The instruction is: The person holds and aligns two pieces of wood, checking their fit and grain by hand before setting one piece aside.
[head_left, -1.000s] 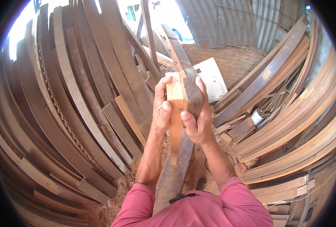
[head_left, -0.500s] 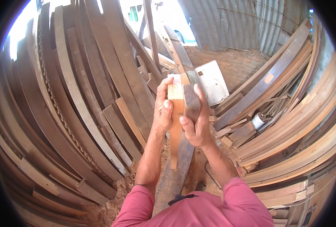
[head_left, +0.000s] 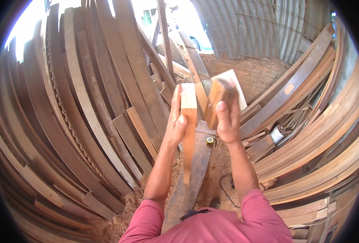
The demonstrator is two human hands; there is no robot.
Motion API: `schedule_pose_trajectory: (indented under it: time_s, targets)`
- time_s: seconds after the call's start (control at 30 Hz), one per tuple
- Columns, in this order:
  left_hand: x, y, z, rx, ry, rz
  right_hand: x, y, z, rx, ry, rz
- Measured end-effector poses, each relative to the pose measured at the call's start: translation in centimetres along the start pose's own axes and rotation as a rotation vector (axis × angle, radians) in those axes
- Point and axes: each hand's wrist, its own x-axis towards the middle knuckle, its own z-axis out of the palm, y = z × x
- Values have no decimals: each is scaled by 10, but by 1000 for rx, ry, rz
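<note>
From here I see the left hand (head_left: 175, 125) curled around a tapered wooden piece (head_left: 189, 131) at mid-frame. Just right of it, apart, the right hand (head_left: 229, 123) clasps a blurred brown block (head_left: 220, 95). Below, a yellow tape measure (head_left: 209, 140) sits on the table (head_left: 185, 200).

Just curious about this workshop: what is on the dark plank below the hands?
A yellow tape measure sits near the far end of the plank. The pale wooden piece in the left hand hides part of it; anything there can't be seen.
</note>
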Motion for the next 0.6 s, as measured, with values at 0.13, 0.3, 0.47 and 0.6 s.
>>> schedule_pose_trajectory:
  time_s: [0.13,0.3,0.47,0.6]
  targets:
    - [-83,-54,-8,263,-63,-92,-53,28,1,-101,-17,79]
    - [-221,-144,-9,495,-244,-359,-99,52,3,179,-82,440]
    - [-213,-176,-3,424,-136,-415,-122,93,-5,486,47,683]
    - [-195,-140,-5,393,-287,-583,-161,139,-21,568,107,910]
